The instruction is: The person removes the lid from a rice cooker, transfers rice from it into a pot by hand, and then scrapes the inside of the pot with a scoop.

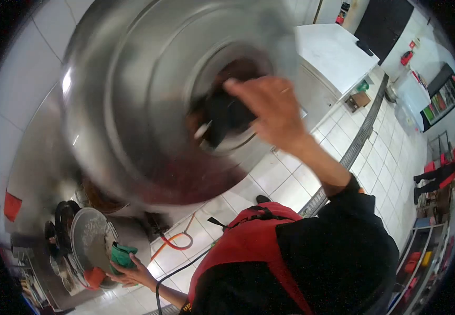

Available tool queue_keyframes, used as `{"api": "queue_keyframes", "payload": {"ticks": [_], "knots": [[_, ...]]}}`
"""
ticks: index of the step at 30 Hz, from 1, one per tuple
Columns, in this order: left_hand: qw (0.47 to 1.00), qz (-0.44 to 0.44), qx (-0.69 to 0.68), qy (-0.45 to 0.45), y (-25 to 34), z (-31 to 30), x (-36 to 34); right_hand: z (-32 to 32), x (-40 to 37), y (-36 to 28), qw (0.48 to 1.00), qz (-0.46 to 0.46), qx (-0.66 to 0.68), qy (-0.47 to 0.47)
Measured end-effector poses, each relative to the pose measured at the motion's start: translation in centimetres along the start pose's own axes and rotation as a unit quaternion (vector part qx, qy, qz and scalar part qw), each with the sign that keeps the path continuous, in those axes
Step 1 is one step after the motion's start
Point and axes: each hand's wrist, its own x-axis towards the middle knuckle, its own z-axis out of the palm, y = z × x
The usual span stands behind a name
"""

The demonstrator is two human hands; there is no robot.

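A large round metal lid (133, 105) fills the upper left of the head view, tilted and blurred. My right hand (274, 107) is closed round the dark handle (225, 115) at its centre. Lower left, my left hand (133, 274) is beside a wide metal pot (86, 236) with pale contents. Its fingers reach round a green cloth (122, 257) at the pot's rim. An orange-red cloth (95, 277) lies on the rim just left of those fingers.
Dark pans (66, 220) stand left of the pot. An orange hose (172, 242) hangs near the floor. A white-topped counter (335, 52) is at upper right, beside a floor drain (364, 134). Another person (440, 176) stands far right, near shelves (421, 257).
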Motion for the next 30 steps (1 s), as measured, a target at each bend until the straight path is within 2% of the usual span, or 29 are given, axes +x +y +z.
{"api": "queue_keyframes", "payload": {"ticks": [2, 5, 10, 12, 14, 18, 19, 20, 22, 24, 25, 26, 27, 28, 29, 30], "knots": [[1.0, -0.008, 0.011, 0.016, 1.5, -0.4, 0.4, -2.4, -0.1, 5.0, 0.994, 0.038, -0.096, -0.037], [0.997, -0.056, 0.035, 0.039, 2.3, -0.8, 0.1, -5.4, -0.9, 12.3, 0.975, 0.069, -0.209, -0.036], [0.989, -0.108, 0.078, 0.058, 1.7, 0.6, -0.5, -8.1, -4.3, 28.2, 0.949, 0.126, -0.287, -0.036], [0.992, -0.095, 0.017, 0.076, 2.1, 1.2, -0.5, -8.0, -7.0, 35.3, 0.937, 0.16, -0.31, -0.027], [0.99, -0.103, 0.057, 0.084, 0.9, 3.2, -0.6, -7.6, -12.5, 45.9, 0.906, 0.233, -0.35, -0.054], [0.964, -0.244, -0.104, 0.004, 0.6, 3.6, -0.8, -4.0, -19.5, 57.7, 0.801, 0.428, -0.379, -0.18], [0.945, -0.295, -0.139, -0.026, 0.6, 3.1, -0.1, -2.8, -21.4, 60.3, 0.803, 0.45, -0.341, -0.191], [0.92, -0.348, -0.173, -0.053, 0.9, 2.4, 0.5, -1.4, -23.0, 62.8, 0.803, 0.471, -0.302, -0.204], [0.839, -0.339, -0.405, -0.13, 1.9, 0.1, 0.4, 1.6, -25.1, 66.0, 0.782, 0.506, -0.273, -0.241], [0.874, -0.302, -0.328, -0.191, 4.4, -2.1, 1.0, 4.3, -28.4, 70.8, 0.788, 0.513, -0.24, -0.241], [0.895, -0.189, -0.34, -0.22, -0.6, -0.4, 0.0, 6.1, -30.6, 73.4, 0.804, 0.452, -0.314, -0.223], [0.896, -0.222, -0.303, -0.235, -1.8, -0.3, 0.2, 6.5, -29.3, 73.2, 0.81, 0.474, -0.226, -0.258], [0.849, -0.313, -0.367, -0.214, 3.3, -2.6, 0.8, 7.2, -29.6, 73.9, 0.806, 0.509, -0.156, -0.258], [0.816, -0.394, -0.376, -0.193, 3.0, -2.2, 1.6, 8.1, -30.2, 75.6, 0.787, 0.525, -0.168, -0.276], [0.82, -0.413, -0.346, -0.193, 6.0, -3.4, 2.1, 9.2, -33.2, 79.4, 0.867, 0.399, -0.102, -0.282], [0.889, -0.259, -0.311, -0.215, 3.3, -2.8, 0.7, 8.9, -27.1, 73.9, 0.783, 0.469, -0.2, -0.358]]}}
